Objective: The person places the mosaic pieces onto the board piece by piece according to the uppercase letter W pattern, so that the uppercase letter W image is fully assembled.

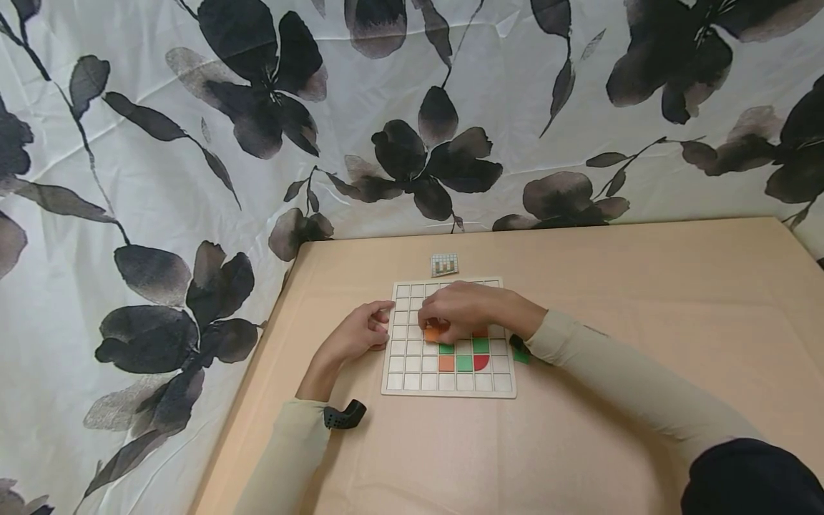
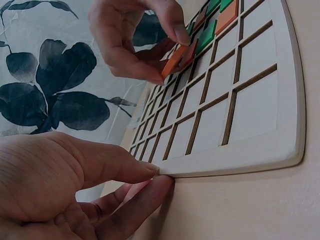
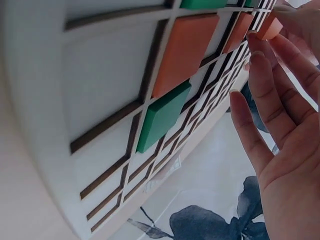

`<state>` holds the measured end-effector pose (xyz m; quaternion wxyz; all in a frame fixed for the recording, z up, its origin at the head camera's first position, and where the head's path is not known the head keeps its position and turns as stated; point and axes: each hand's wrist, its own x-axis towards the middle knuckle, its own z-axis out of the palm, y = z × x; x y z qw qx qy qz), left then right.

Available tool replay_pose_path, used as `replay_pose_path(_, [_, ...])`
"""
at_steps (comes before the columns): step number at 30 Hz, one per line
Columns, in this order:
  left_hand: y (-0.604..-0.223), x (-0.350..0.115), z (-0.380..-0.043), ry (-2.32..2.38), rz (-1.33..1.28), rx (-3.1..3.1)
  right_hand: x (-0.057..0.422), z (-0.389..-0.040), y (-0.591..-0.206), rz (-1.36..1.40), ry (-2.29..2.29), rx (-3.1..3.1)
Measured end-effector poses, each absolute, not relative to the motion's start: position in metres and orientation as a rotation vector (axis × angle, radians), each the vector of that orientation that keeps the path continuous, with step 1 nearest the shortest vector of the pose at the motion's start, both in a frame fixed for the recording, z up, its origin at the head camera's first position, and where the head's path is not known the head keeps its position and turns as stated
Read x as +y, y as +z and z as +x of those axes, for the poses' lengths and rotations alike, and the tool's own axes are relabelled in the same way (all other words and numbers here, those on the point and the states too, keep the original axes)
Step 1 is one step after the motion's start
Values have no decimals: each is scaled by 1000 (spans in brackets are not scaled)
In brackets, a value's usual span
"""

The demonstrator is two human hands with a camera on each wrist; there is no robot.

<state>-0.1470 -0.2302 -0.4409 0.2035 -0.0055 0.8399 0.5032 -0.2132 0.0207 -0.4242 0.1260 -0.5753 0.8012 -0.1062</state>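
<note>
A white grid board [image 1: 402, 385] with square cells lies on the table. My left hand [image 1: 357, 330] is at its left side, and in the left wrist view the thumb and fingertips pinch the board's edge. Over the middle of the board, my right hand [image 1: 466, 304] holds an orange square tile [image 2: 172, 62] between thumb and fingers, tilted just above the cells. Lower on the grid sit an orange tile [image 1: 446, 363], green tiles [image 1: 463, 363] and a red tile [image 1: 481, 363] with a rounded corner. The right hand hides part of the upper rows.
Just beyond the board's far edge is a small card [image 1: 444, 265] with a printed grid pattern. A green piece [image 1: 521, 355] lies off the board's right side, partly under the right wrist. Behind the light wooden table [image 1: 644, 286] hangs a floral cloth [image 1: 360, 86].
</note>
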Motion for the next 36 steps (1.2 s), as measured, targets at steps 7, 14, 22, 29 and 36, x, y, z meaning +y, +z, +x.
replay_pose_path(7, [-440,-230,-147,1394,-20,2345,10,-212,-425,-1734,-267,2407])
replay_pose_path(14, [-441,-233,-146,1382,-15,2353,0,-212,-428,-1765,-228,2460])
replay_pose_path(22, [-439,-234,-144,1395,-7,2345,-6,-209,-431,-1748,-209,2483])
replay_pose_path(29, [-439,-235,-144,1386,-5,2346,-10,-209,-435,-1768,-205,2492])
replay_pose_path(36, [-441,-237,-144,1382,2,2340,-12,-206,-436,-1753,-223,2509])
